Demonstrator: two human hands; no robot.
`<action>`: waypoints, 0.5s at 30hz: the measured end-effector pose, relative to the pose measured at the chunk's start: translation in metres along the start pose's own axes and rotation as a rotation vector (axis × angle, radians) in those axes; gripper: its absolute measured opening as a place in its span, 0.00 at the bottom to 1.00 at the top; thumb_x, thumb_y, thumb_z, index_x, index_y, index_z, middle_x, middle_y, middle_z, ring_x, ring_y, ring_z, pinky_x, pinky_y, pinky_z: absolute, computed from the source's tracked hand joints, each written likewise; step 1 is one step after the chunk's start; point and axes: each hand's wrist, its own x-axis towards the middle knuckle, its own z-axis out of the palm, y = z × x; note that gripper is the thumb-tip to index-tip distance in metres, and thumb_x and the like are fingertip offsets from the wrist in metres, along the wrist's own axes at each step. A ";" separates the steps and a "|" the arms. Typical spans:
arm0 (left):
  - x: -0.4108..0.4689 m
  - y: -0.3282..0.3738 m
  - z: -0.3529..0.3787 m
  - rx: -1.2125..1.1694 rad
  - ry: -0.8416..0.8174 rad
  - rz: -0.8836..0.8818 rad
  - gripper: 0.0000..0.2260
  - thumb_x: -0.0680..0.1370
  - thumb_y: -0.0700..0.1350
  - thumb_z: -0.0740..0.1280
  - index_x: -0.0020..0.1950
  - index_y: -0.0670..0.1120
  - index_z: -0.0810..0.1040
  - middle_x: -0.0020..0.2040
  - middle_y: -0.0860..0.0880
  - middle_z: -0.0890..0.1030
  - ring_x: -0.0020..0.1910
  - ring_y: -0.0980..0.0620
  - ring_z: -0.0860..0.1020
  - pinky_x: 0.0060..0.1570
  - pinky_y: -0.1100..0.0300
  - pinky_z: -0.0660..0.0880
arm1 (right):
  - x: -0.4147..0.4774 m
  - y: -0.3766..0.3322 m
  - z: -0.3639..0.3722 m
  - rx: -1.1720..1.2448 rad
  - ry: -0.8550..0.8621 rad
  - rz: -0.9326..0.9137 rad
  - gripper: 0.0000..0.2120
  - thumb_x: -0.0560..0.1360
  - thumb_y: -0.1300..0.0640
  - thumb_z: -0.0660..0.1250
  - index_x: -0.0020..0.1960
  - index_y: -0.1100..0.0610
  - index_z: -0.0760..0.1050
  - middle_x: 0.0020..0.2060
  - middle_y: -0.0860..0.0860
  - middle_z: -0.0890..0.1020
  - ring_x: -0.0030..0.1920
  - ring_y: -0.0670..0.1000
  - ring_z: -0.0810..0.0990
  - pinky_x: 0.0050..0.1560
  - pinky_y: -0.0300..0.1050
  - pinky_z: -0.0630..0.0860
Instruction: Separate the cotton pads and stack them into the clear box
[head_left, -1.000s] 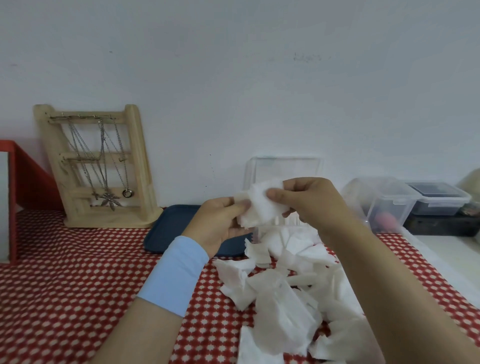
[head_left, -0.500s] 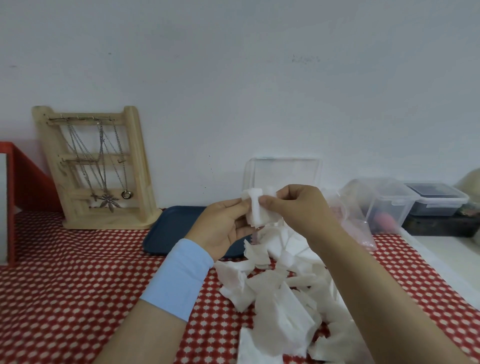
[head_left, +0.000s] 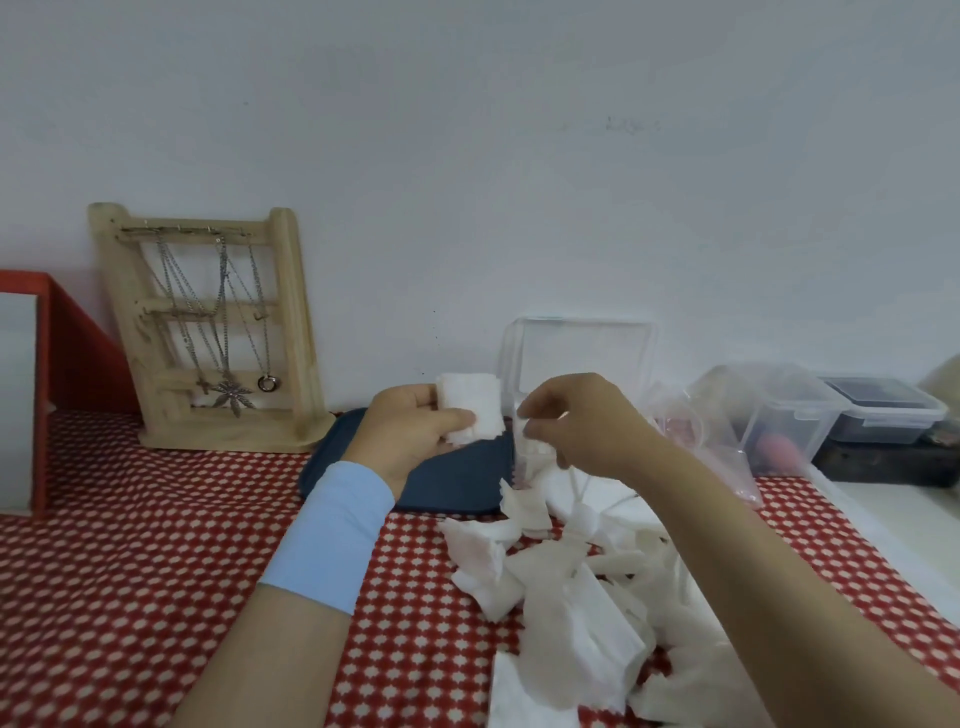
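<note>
Above the table (head_left: 130, 545), the hands have parted in the last 1 second: the left hand (head_left: 410, 436) curls its fingers round the remaining pads (head_left: 470, 408), while the right hand (head_left: 582, 426) pinches seemingly 1 peeled pad (head_left: 521, 435) at the clear box (head_left: 582, 348), ready for stacking.

Flat, even light, a bit dim and cool; the wall (head_left: 519, 156) darkens to grey toward the upper corners. Shadows on the tablecloth (head_left: 130, 571) are faint. Everything looks slightly soft, the right hand (head_left: 582, 426) blurred, the edges stretched by the wide lens.

White cotton pads (head_left: 571, 597), red-dotted tablecloth (head_left: 130, 571)
</note>
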 end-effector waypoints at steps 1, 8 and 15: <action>0.001 0.000 -0.004 -0.005 0.030 0.009 0.10 0.76 0.33 0.72 0.53 0.45 0.82 0.50 0.49 0.85 0.52 0.50 0.84 0.48 0.59 0.82 | 0.002 -0.003 0.003 -0.127 -0.114 -0.055 0.10 0.78 0.63 0.69 0.55 0.51 0.82 0.53 0.47 0.84 0.29 0.40 0.78 0.28 0.31 0.72; 0.005 -0.003 -0.009 0.006 0.093 0.030 0.14 0.76 0.34 0.72 0.62 0.40 0.81 0.51 0.49 0.84 0.54 0.49 0.83 0.51 0.57 0.82 | 0.024 -0.008 0.037 -0.891 -0.488 -0.304 0.23 0.77 0.66 0.67 0.67 0.44 0.79 0.65 0.49 0.79 0.60 0.56 0.79 0.59 0.49 0.78; 0.006 -0.006 -0.012 -0.023 0.127 0.034 0.05 0.80 0.38 0.69 0.48 0.48 0.81 0.52 0.49 0.83 0.54 0.49 0.82 0.52 0.55 0.82 | 0.019 -0.009 0.014 -0.598 -0.343 -0.288 0.05 0.75 0.58 0.72 0.48 0.49 0.84 0.48 0.42 0.82 0.45 0.43 0.78 0.44 0.34 0.71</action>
